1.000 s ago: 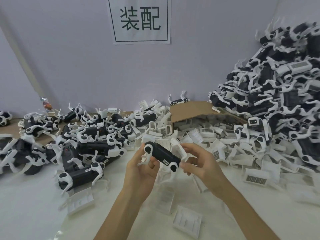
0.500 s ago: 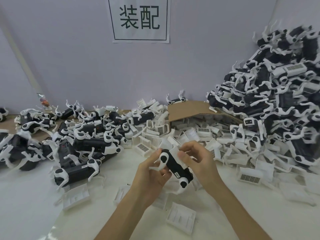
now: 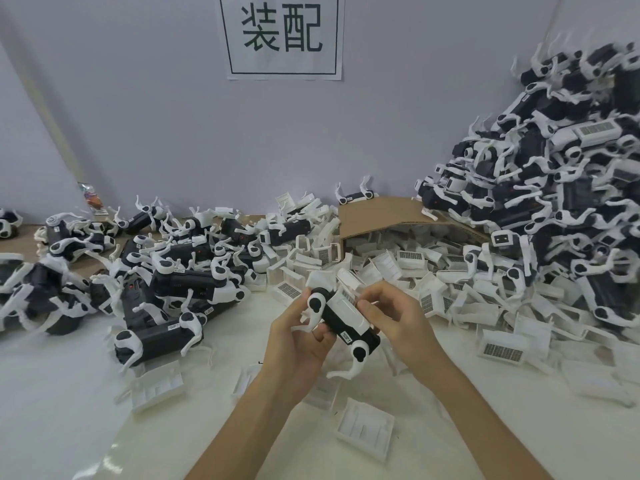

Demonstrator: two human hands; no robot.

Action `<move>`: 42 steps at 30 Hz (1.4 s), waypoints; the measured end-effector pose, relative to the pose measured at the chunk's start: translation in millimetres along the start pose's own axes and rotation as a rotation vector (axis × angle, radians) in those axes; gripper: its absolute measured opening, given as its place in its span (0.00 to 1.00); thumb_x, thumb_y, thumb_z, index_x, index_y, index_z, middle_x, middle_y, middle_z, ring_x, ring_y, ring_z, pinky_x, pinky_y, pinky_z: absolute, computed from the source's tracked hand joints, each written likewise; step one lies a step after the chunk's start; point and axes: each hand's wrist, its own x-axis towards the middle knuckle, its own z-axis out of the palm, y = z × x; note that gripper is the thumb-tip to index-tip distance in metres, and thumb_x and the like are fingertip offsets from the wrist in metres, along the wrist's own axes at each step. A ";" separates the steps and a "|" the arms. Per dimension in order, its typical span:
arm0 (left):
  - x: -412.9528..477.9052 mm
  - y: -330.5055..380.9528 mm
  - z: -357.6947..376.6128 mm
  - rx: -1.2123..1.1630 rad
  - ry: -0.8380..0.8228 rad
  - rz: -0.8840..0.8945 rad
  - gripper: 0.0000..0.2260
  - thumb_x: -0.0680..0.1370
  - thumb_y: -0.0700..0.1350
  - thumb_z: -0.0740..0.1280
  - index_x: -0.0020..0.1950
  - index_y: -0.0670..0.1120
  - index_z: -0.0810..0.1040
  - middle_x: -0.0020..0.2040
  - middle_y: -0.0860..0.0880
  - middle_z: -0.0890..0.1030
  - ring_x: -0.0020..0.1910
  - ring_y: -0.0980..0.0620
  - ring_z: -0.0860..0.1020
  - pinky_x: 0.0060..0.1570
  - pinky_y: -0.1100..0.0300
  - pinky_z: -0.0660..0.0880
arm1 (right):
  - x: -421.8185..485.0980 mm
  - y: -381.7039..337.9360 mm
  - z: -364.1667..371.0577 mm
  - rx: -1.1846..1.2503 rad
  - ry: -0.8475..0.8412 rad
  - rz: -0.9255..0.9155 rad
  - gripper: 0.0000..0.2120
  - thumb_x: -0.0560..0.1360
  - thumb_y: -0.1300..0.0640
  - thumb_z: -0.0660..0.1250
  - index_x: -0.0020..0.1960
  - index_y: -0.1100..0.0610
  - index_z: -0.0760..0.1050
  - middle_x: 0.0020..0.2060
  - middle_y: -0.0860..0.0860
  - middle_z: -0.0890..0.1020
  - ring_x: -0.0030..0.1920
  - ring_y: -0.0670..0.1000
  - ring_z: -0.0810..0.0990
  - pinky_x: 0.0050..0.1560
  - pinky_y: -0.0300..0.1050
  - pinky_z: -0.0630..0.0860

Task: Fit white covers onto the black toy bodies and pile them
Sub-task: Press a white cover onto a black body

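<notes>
Both hands hold one toy over the middle of the table.
Grip: left hand clasps the tilted black toy body from below; right hand pinches the white cover lying along its top. At the right edge, covered toys are heaped.

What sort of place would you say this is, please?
Most likely a toy factory's assembly bench: the wall sign reads "装配" (assembly), loose white covers spill from a cardboard box, and a tall pile of toy robot dogs rises on the right.
</notes>
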 end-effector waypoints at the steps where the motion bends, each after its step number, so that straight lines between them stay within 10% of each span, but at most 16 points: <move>1: -0.2 -0.1 0.5 -0.005 0.004 -0.003 0.10 0.74 0.47 0.72 0.34 0.44 0.85 0.37 0.46 0.81 0.25 0.54 0.74 0.26 0.64 0.75 | 0.1 0.1 -0.2 0.008 -0.004 0.003 0.05 0.79 0.65 0.68 0.45 0.58 0.78 0.38 0.47 0.81 0.39 0.45 0.78 0.42 0.38 0.73; 13: -3.1 4.0 0.5 0.003 -0.090 -0.025 0.09 0.74 0.48 0.71 0.39 0.44 0.87 0.37 0.48 0.82 0.26 0.56 0.76 0.31 0.66 0.76 | -2.6 0.0 -0.2 0.256 -0.208 0.262 0.22 0.80 0.45 0.63 0.62 0.63 0.79 0.58 0.64 0.82 0.60 0.60 0.81 0.67 0.54 0.72; 23: 5.4 -1.0 1.2 0.434 0.178 0.003 0.21 0.78 0.63 0.65 0.58 0.47 0.78 0.47 0.49 0.87 0.29 0.51 0.76 0.38 0.57 0.77 | -0.6 -2.1 -1.8 0.496 -0.104 0.254 0.18 0.75 0.50 0.67 0.58 0.61 0.81 0.50 0.56 0.83 0.51 0.53 0.81 0.49 0.42 0.77; 27: 2.5 -3.6 4.5 0.596 0.001 0.090 0.22 0.79 0.64 0.63 0.61 0.49 0.82 0.55 0.49 0.86 0.48 0.51 0.85 0.51 0.55 0.76 | -0.5 -4.2 -2.7 0.474 -0.023 0.192 0.16 0.76 0.53 0.69 0.61 0.61 0.80 0.52 0.56 0.85 0.53 0.53 0.83 0.48 0.41 0.78; 34: -1.9 -19.8 6.0 0.929 -0.181 0.415 0.17 0.72 0.43 0.76 0.60 0.50 0.82 0.51 0.55 0.85 0.49 0.48 0.84 0.45 0.56 0.83 | -3.6 -2.3 6.9 0.299 0.025 0.143 0.16 0.78 0.60 0.67 0.65 0.60 0.77 0.59 0.58 0.83 0.61 0.60 0.81 0.66 0.64 0.73; 42: -2.5 -17.0 3.4 0.936 -0.218 0.479 0.16 0.71 0.39 0.74 0.58 0.47 0.81 0.48 0.53 0.85 0.46 0.51 0.85 0.41 0.64 0.81 | -6.2 -5.7 8.9 0.190 0.051 0.060 0.17 0.74 0.51 0.74 0.58 0.60 0.80 0.50 0.55 0.86 0.51 0.57 0.85 0.49 0.49 0.81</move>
